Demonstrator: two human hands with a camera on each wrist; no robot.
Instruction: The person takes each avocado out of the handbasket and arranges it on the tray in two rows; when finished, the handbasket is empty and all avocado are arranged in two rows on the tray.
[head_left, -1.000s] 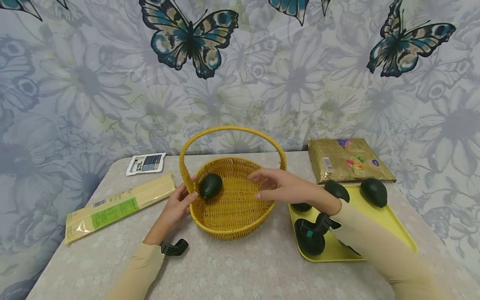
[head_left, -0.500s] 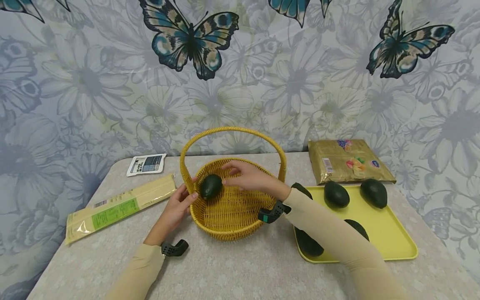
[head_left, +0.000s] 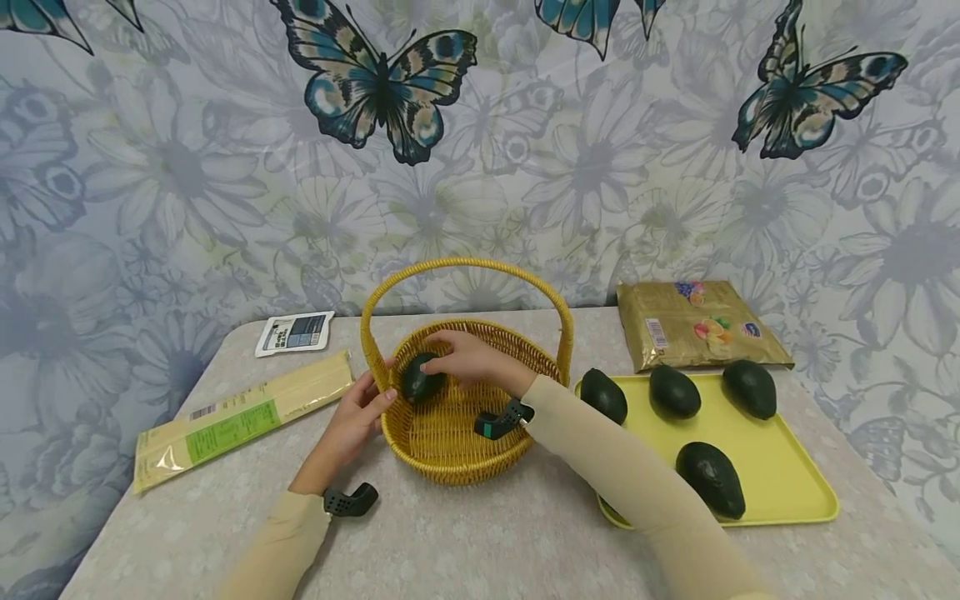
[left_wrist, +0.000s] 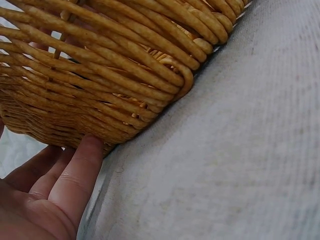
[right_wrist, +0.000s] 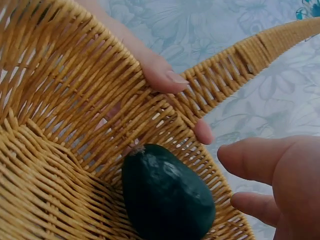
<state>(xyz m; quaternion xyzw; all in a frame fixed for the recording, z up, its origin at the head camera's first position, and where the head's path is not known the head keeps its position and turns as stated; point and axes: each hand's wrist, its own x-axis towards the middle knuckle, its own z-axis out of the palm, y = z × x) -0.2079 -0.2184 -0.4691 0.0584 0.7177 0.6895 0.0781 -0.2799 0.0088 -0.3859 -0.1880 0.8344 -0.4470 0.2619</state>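
A yellow wicker basket [head_left: 457,481] with a tall arched handle stands mid-table. My left hand [head_left: 358,421] grips its left side by the handle's base, thumb over the rim. In the left wrist view, the left fingers [left_wrist: 80,180] lie against the outer weave. One dark green avocado [right_wrist: 167,195] rests inside, by the left wall. Over the basket, my right hand [head_left: 476,362] reaches to this avocado, its thumb overlapping it in the head view. From the right wrist, the right fingers [right_wrist: 252,155] look extended, with a gap between them and the avocado.
A yellow tray [head_left: 787,467] at right bears several avocados, among them one avocado [head_left: 711,479] near the front. Behind it lies a gold package [head_left: 697,325]. At left are a long cream packet [head_left: 247,421] and a small white pouch [head_left: 295,333]. A butterfly-patterned backdrop [head_left: 480,192] hangs behind.
My right hand has moved left from the basket's right rim to the avocado inside, uncovering more of the tray. The left hand has kept its grip on the basket.
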